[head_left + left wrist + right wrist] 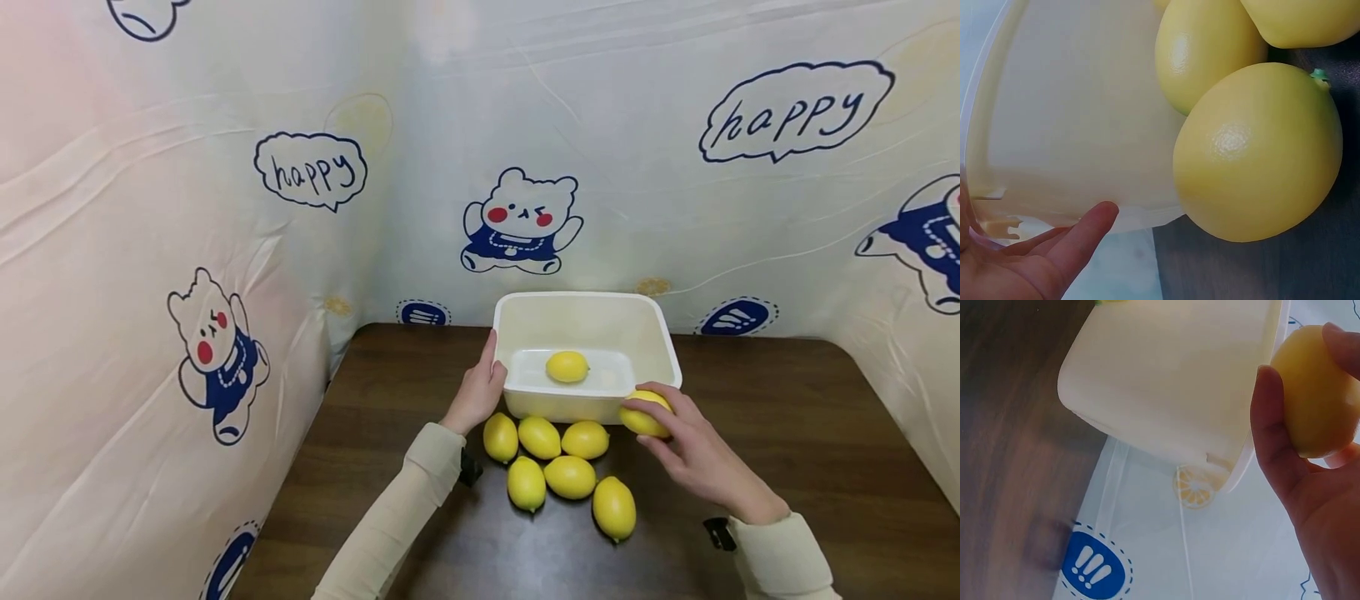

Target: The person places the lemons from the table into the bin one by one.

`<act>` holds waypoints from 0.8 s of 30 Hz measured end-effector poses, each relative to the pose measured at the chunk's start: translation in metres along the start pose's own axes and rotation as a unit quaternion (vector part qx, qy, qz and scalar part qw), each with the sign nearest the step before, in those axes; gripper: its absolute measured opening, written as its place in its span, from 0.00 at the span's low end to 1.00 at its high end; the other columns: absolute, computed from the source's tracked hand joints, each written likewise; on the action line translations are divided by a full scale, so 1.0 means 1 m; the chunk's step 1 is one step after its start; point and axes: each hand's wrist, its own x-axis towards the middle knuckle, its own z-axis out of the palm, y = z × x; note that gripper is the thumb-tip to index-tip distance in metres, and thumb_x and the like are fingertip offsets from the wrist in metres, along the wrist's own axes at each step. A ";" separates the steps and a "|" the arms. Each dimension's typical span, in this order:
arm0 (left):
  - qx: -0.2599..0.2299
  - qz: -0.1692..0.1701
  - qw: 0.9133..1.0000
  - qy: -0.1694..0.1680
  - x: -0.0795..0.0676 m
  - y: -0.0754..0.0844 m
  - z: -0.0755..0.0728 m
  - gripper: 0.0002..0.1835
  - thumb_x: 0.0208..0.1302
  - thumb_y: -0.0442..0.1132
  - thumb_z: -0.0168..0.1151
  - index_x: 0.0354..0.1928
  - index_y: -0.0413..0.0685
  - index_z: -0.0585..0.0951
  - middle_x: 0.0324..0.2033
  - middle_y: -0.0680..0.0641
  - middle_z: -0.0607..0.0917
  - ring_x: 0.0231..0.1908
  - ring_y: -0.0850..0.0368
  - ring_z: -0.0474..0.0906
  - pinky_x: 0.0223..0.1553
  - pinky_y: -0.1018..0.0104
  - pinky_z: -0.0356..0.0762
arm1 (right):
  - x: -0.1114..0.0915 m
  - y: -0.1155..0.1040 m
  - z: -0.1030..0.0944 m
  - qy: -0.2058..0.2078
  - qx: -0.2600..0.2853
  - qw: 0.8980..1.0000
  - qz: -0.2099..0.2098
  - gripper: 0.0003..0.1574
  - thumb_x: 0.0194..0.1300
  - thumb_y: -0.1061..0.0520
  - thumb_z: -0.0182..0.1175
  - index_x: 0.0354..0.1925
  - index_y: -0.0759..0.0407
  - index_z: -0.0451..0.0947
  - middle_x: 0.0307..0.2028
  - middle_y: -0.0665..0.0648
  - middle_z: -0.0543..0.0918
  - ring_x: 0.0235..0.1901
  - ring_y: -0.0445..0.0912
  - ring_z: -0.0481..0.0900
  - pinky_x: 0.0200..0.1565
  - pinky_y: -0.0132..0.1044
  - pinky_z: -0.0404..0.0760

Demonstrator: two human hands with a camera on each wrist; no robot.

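Note:
My right hand holds a lemon between thumb and fingers, at the front right corner of a white plastic bin. The right wrist view shows this lemon beside the bin's rim. My left hand rests against the bin's left side, its fingers straight along the outer wall; in the left wrist view its thumb lies near the bin's wall. Inside the bin lies one lemon. Several more lemons lie on the table in front of it.
The dark wooden table extends to both sides of the bin. Behind and at the sides hangs a pale cloth printed with cartoon bears and the word "happy". One lemon lies nearest the front, slightly apart from the others.

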 end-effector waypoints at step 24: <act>-0.004 -0.015 1.000 0.002 0.001 0.005 0.000 0.33 0.74 0.43 0.37 0.77 0.53 0.42 0.72 0.44 0.61 0.61 0.47 0.73 0.65 0.51 0.67 | 0.020 0.005 -0.018 0.023 -0.014 0.999 -0.020 0.37 0.50 0.65 0.71 0.58 0.49 0.76 0.59 0.59 0.71 0.57 0.50 0.67 0.58 0.24 0.59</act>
